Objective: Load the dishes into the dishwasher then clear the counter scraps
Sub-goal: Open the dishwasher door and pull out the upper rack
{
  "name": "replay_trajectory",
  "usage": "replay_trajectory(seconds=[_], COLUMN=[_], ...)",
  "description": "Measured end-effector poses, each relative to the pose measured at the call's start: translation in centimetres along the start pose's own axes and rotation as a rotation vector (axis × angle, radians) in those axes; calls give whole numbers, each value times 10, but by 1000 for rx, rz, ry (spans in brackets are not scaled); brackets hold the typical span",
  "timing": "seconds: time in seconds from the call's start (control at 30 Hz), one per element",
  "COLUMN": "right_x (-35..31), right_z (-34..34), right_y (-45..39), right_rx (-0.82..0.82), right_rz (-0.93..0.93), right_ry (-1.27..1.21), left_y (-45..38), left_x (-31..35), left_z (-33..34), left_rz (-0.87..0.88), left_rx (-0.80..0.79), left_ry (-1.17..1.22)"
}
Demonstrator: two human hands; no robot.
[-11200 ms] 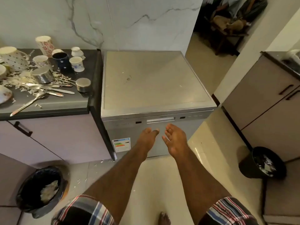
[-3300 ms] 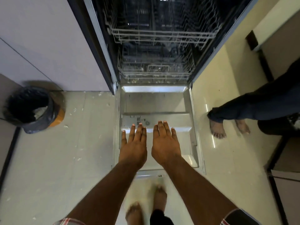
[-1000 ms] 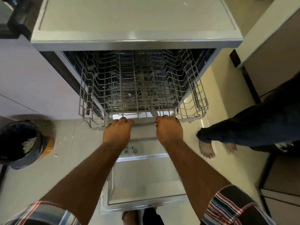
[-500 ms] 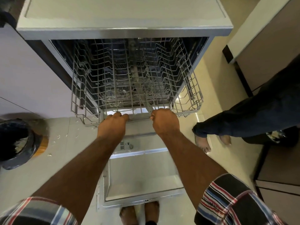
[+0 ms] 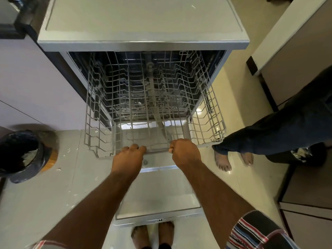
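Observation:
The grey dishwasher (image 5: 143, 24) stands open with its door (image 5: 158, 194) folded flat on the floor. Its upper wire rack (image 5: 208, 108) is pulled out over the door and holds no dishes. My left hand (image 5: 128, 157) and my right hand (image 5: 185, 151) both grip the rack's front rail, fingers curled round the wire. A lower rack shows dimly through the wires, inside the tub. No dishes are in view.
A black bin (image 5: 19, 157) with scraps stands on the floor at the left, with white crumbs scattered near it. Another person's bare feet (image 5: 233, 160) and dark trouser legs stand right of the door. Cabinets (image 5: 305, 60) line the right side. The dark counter's corner (image 5: 16, 24) shows top left.
Since the earliest frame the dishwasher door has been opened down. Over the last second both hands have drawn the upper rack further out toward me.

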State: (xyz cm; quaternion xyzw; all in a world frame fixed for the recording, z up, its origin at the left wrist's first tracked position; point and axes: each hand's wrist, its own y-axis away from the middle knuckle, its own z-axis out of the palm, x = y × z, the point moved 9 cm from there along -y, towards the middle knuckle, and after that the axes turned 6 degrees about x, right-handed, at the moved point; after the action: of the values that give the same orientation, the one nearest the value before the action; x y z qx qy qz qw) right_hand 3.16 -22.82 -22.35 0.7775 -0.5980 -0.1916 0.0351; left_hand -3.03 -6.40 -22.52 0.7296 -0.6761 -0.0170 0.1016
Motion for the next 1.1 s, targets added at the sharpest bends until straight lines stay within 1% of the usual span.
replay_trajectory(seconds=[0.17,0.43,0.8,1.1], right_x=[3,9,12,16], right_z=[7,24,40,34], right_y=[13,42,73,84], right_rx=[-79,-116,-190,-256], right_rz=[36,74,75,71], right_ry=[12,31,-5,-20], left_y=[19,50,87,98], left_x=[6,12,11,19], left_z=[1,12,30,33], left_rz=[-12,-15,-11,-27], left_rx=[-14,-45,-93,-148], left_ry=[1,27,-3,17])
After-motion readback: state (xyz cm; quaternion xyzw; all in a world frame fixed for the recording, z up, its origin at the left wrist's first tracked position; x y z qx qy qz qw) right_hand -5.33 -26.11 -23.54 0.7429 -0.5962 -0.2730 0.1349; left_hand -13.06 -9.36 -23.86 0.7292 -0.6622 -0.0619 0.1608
